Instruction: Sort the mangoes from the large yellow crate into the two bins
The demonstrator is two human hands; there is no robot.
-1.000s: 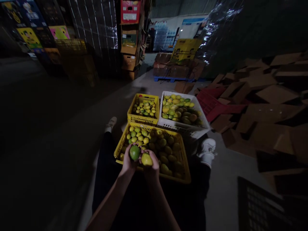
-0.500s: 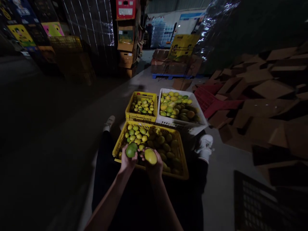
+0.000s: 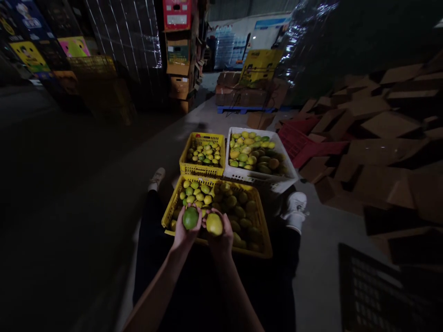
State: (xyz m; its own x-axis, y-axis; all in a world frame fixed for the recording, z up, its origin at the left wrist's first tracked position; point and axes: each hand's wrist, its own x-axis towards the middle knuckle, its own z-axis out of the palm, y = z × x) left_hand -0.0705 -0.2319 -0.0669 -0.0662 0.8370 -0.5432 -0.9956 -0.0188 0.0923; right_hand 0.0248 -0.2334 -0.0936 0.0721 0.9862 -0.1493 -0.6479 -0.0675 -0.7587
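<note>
My left hand (image 3: 182, 230) is closed around a green lemon (image 3: 190, 218). Beside it, my right hand (image 3: 223, 237) grips a yellow lemon (image 3: 214, 224). Both hands are over the near edge of a yellow crate (image 3: 265, 233), which holds many yellow and greenish lemons (image 3: 199, 196); its right half lies in shadow. Behind this crate, on the left, stands a smaller yellow crate (image 3: 202, 170) with smaller-looking lemons in it. To the right of that is a white crate (image 3: 285, 184) filled with yellow and green lemons, a few of them orange-tinged.
My legs and white shoes (image 3: 296, 207) flank the crates. On the right lie a red crate (image 3: 311, 150) and a heap of cardboard boxes (image 3: 377, 161). A dark crate (image 3: 367, 286) sits at lower right. Stacked cartons (image 3: 178, 60) and a blue pallet (image 3: 242, 110) stand farther back.
Both hands have turned the lemons slightly; the yellow one now shows more of its end. The right hand has shifted a little left. The crates have stayed in place.
</note>
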